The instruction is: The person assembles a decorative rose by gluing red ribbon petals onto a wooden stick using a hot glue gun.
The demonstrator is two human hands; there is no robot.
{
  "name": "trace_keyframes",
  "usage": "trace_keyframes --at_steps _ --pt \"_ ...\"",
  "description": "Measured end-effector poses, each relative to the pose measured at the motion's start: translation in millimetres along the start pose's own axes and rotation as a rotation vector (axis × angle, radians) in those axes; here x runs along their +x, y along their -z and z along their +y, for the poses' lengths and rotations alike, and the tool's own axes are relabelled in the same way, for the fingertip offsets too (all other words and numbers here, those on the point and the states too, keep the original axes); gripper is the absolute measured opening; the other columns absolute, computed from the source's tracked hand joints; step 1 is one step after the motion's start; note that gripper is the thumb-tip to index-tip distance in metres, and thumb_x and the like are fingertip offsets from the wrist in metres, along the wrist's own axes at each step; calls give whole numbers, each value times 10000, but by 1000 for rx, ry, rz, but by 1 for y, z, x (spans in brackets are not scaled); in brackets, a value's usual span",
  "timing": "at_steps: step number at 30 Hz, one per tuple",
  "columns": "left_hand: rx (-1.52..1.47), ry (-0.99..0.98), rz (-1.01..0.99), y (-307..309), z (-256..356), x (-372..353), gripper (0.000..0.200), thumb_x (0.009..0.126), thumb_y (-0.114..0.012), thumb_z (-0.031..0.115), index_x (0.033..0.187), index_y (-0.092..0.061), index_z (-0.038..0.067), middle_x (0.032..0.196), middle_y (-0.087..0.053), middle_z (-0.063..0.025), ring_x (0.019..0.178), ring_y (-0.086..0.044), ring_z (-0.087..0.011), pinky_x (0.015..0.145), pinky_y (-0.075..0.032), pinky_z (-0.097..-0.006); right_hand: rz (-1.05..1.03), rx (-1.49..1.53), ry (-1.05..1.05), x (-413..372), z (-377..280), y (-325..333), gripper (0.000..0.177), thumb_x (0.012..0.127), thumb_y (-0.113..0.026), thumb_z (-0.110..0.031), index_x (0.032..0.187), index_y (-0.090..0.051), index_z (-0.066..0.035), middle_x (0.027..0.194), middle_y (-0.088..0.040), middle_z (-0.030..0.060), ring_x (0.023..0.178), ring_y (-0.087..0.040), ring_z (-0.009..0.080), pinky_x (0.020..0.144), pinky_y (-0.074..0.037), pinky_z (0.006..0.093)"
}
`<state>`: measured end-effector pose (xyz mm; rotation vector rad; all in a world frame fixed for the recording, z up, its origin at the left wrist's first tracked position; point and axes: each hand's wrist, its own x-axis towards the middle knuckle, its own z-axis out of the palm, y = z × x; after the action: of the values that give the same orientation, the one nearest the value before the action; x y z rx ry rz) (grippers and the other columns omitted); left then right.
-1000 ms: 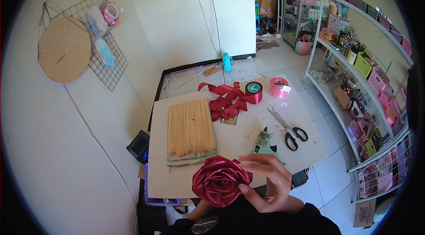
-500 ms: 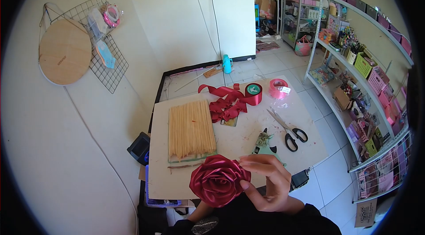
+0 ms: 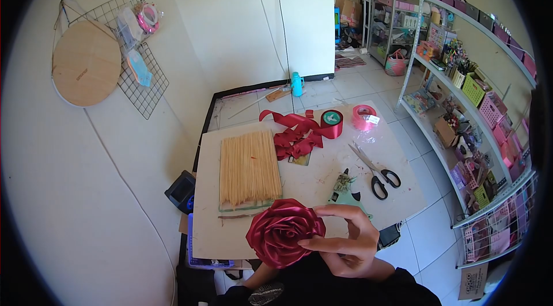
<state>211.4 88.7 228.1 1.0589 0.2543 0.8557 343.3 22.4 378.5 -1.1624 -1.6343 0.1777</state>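
Note:
A dark red satin ribbon rose (image 3: 282,231) is held up in front of me, over the near edge of the table. My left hand is hidden behind and below it; only the wrist (image 3: 262,277) shows, leading up to the flower's underside. From the right side, my right hand (image 3: 348,242) grips the rose's outer petals, with one fingertip lying over the petal folds and another at the upper right rim. Just beyond the hands are a pale green glue gun (image 3: 344,193) and black-handled scissors (image 3: 377,173) lying partly opened.
Thin wooden sticks (image 3: 249,167) lie in a wide bundle on the white table (image 3: 210,242). Behind them are loose red ribbon (image 3: 296,142), a ribbon spool (image 3: 332,124) and a pink roll (image 3: 364,117). Loaded shelves (image 3: 449,75) stand at the right.
My right hand's fingers have closed in from beside the rose onto its petals, one fingertip now further over the flower. The rose has turned or tilted slightly. The view has shifted a little.

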Motion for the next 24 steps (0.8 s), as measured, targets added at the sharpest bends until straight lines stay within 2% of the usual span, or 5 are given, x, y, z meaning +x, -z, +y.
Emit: trace_keyframes --at_steps 11,15,18,21,24 --pt "-467 175 43 5 -5 5 379 818 -529 177 1154 -376 90 1120 -449 -69 1021 -459 -175 885 -377 -315 -10 -42 -16 7 -9 2 235 538 -693 -44 763 -630 -69 1036 -514 114 784 -555 182 706 -424 280" --pt "-205 216 -33 4 -9 10 370 815 -533 171 1144 -386 87 1110 -455 -71 1007 -468 -173 870 -389 -309 -9 -58 -20 8 -14 0 234 534 -695 -47 757 -630 -72 1038 -513 111 782 -554 180 707 -421 281" --pt "-642 187 -150 19 -25 8 378 798 -557 169 1128 -398 75 1093 -465 -67 991 -475 -164 846 -406 -294 -8 -69 -25 9 -14 0 233 530 -698 -50 752 -631 -75 1039 -512 109 780 -552 179 708 -418 281" --pt "-272 125 -112 1 6 8 397 775 -584 164 1114 -410 49 1073 -488 -80 973 -496 -177 823 -426 -297 -9 -80 -30 10 -15 2 232 527 -700 -52 747 -631 -77 1041 -511 107 778 -551 177 709 -415 282" --pt "-420 187 98 -23 40 11 395 759 -597 142 1097 -428 29 1062 -504 -103 954 -516 -196 801 -444 -296 -9 -91 -38 11 -16 -1 231 524 -702 -55 743 -632 -79 1042 -510 105 777 -550 176 710 -412 283"
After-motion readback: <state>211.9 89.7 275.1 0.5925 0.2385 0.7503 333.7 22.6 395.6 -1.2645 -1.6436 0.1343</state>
